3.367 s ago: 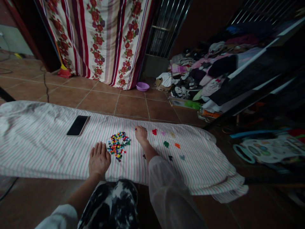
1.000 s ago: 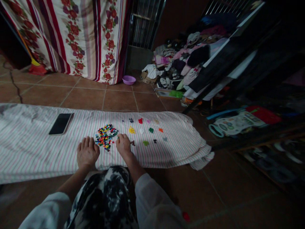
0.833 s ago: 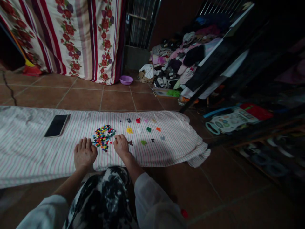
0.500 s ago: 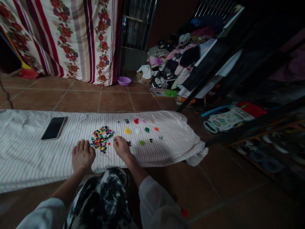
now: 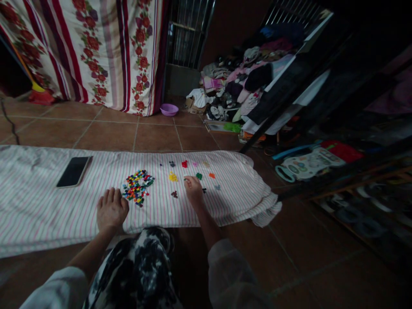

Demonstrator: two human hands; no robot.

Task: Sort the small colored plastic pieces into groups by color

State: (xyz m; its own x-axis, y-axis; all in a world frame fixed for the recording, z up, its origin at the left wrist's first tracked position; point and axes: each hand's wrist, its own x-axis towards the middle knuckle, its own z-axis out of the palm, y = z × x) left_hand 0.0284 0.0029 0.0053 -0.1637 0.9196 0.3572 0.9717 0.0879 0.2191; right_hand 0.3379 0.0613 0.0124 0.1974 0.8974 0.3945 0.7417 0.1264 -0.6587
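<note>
The grip of the right hand (image 5: 193,190) is closed, thumb and fingertips pinched together on a small green piece (image 5: 186,179). The piece shows at the fingertips, between the yellow cluster (image 5: 173,176) and the dark green cluster (image 5: 199,176); the latter lies just beside the fingers. Whether the hand touches the striped cloth (image 5: 241,195) below is hard to tell.

Around this hand, small clusters lie apart on the cloth in loose rows. The far row runs, left to right, from a single dark piece (image 5: 161,164) to a blue-grey cluster (image 5: 172,164), a red cluster (image 5: 184,164), a pink cluster (image 5: 195,164) and a tan cluster (image 5: 206,164). An orange cluster (image 5: 211,175) lies right of the dark green one. Nearer the person are a brown cluster (image 5: 174,194), a black cluster (image 5: 204,190) partly covered by the hand, and a grey cluster (image 5: 217,187).

Left of the clusters is a mixed pile (image 5: 137,187) of many-coloured pieces. The left hand (image 5: 112,210) rests palm down near the pile's left side, its grip open and holding nothing visible, fingers pointing away from the person. Farther left, a smartphone (image 5: 74,172) lies on the cloth, its dark screen up.

Beyond the covered surface, a purple basin (image 5: 169,110) stands on the tiled floor (image 5: 119,134) beside a floral curtain (image 5: 109,56); a heap of clothes (image 5: 238,83) lies to its right.
</note>
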